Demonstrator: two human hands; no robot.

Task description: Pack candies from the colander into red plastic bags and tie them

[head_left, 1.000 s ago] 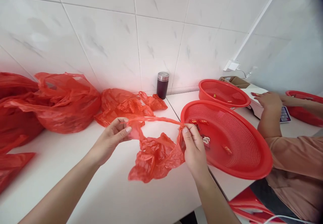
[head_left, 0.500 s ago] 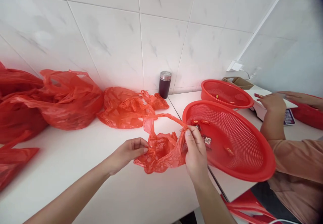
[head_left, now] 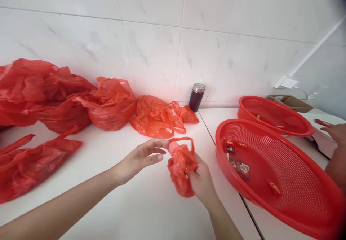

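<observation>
A crumpled red plastic bag point(head_left: 182, 166) is bunched in my right hand point(head_left: 201, 178), which is closed around its right side. One handle loop of the bag stands up above the bunch. My left hand point(head_left: 143, 158) is beside the bag's upper left, with thumb and fingers apart. Its fingertips reach the edge of the bag, and whether they touch it I cannot tell. Just right of my right hand stands a large red mesh basket point(head_left: 302, 160) with several small wrapped packets point(head_left: 240, 167) at its left side.
Filled red bags point(head_left: 110, 104) line the wall at left, and another red bag point(head_left: 51, 160) lies nearer. Loose red bags point(head_left: 155, 115) and a dark flask point(head_left: 196, 97) stand behind. A second red basket point(head_left: 273, 113), a cardboard box point(head_left: 293, 103) and a co-worker's hand point(head_left: 337, 133) are at right.
The bag, spread between both hands before, is now gathered into a smaller bunch in my right hand. My left hand has loosened its pinch. The view has turned left.
</observation>
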